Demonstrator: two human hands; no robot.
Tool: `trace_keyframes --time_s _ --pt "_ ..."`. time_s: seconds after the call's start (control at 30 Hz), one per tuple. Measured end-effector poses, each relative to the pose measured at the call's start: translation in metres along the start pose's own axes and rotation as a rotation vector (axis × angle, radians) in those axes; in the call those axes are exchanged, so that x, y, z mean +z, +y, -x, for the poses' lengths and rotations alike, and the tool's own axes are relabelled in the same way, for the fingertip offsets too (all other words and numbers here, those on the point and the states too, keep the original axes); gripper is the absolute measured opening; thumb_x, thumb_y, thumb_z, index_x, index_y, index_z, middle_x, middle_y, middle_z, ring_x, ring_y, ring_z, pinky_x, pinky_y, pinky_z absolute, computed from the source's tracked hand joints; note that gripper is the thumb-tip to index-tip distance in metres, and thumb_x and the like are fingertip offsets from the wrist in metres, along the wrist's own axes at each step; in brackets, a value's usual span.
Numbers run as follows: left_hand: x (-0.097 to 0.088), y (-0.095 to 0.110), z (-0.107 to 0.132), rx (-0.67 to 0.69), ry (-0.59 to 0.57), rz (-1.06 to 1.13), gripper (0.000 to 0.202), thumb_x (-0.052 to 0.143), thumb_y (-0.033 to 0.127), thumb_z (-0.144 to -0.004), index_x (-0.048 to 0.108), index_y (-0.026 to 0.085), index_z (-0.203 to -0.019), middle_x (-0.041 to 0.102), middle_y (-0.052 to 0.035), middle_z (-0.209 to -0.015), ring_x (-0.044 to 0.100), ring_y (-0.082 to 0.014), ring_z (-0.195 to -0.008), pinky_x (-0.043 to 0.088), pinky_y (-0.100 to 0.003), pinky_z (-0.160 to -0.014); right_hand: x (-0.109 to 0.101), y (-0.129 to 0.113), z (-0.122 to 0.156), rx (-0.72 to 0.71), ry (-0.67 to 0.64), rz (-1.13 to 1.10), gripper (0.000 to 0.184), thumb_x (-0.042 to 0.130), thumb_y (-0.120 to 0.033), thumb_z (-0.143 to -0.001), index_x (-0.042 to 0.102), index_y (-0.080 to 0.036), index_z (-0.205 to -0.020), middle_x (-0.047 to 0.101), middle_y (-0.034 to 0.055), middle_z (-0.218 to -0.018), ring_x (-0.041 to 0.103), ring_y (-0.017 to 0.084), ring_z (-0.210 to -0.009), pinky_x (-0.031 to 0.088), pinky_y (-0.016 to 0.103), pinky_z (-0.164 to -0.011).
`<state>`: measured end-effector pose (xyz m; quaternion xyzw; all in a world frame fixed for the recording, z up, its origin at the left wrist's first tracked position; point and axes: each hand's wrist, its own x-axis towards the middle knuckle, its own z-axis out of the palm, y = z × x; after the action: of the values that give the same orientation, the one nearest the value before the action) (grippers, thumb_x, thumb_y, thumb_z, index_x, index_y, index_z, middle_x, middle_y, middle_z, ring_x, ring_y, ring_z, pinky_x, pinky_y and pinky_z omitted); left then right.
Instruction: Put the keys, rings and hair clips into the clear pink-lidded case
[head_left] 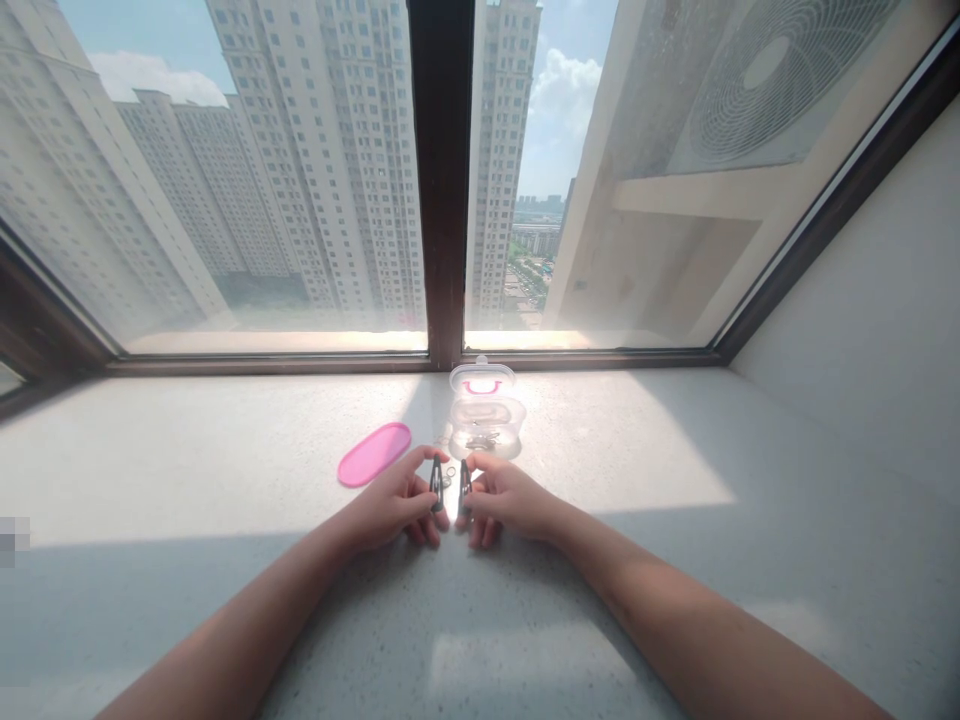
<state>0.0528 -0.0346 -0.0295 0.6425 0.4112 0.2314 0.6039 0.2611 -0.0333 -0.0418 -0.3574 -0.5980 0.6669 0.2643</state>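
Clips (436, 483), one pinched in the left hand (409, 505), one in the right hand (506, 497), are held near-upright, apart, over the sill (487, 620). Work looks unfinished: the case (487, 412) stands open with metal bits (482, 441) inside; rings (451, 472) lie outside. Both hands angle inward, fingers curled.

Container (504, 412): stands on sill (525, 620) before window (446, 200), holds loose pieces (484, 441). Tray (371, 456): lies left and nearer. In left hand (394, 505): clip (436, 482). In right hand (510, 502): second clip (464, 484). Rings (451, 472): lie between.
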Motion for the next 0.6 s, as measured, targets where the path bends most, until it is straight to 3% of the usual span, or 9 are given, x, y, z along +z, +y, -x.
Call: trace_keyframes --time_s 0.6 --pt "-0.0009 -0.0018 -0.002 0.005 -0.007 -0.019 0.042 0.051 0.03 -0.087 0.032 0.021 -0.123 0.071 -0.0071 -0.075 0.07 -0.0216 -0.059 0.047 -0.023 -0.047 0.0006 -0.0016 0.0016 -0.004 0.004 -0.004 0.025 0.059 -0.029 -0.079 0.043 -0.018 -0.094 0.067 0.0002 -0.067 0.065 0.014 -0.047 0.049 0.019 -0.039"
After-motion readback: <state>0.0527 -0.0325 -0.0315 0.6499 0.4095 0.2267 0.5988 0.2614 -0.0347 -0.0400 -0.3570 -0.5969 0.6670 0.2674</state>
